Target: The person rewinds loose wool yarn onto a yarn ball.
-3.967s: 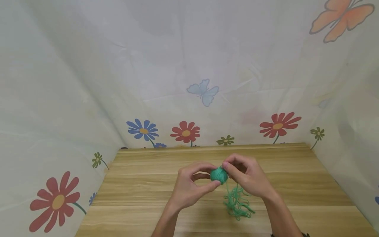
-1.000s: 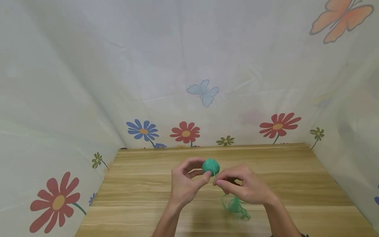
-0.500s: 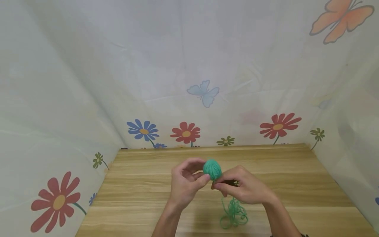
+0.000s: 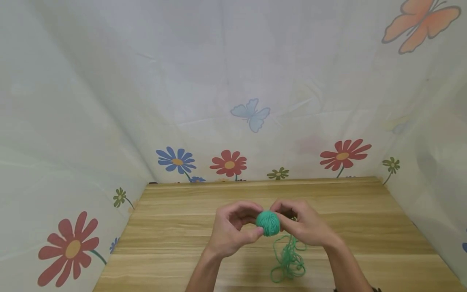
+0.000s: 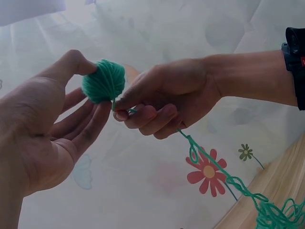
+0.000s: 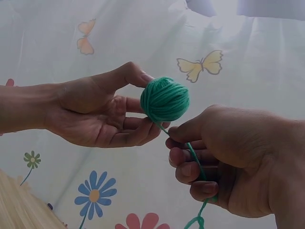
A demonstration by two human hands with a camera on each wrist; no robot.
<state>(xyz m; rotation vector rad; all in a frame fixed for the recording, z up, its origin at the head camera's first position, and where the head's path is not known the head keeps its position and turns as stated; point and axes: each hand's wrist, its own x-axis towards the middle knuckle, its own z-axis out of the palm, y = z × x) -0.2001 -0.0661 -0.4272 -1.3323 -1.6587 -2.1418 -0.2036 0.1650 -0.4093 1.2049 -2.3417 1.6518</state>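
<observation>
A small ball of green yarn (image 4: 268, 223) is held up over the table between thumb and fingertips of my left hand (image 4: 233, 231). Close on its right side, my right hand (image 4: 306, 223) pinches the strand that comes off the ball. In the right wrist view the yarn strand (image 6: 194, 155) leaves the underside of the ball, passes between thumb and forefinger and runs down across the curled fingers. Below the right hand a loose tangle of green yarn (image 4: 290, 259) hangs down to the tabletop, its loops also showing in the left wrist view.
The wood-grain table (image 4: 175, 239) lies beneath both hands. A pale curtain (image 4: 182, 81) printed with flowers and butterflies stands round its back and sides. A dark band (image 5: 296, 67) sits on the right wrist.
The ball has turned and shifted slightly right and nearer. My right hand has gone from below the ball up to its right side. The loose tangle has shifted a little and more of it shows.
</observation>
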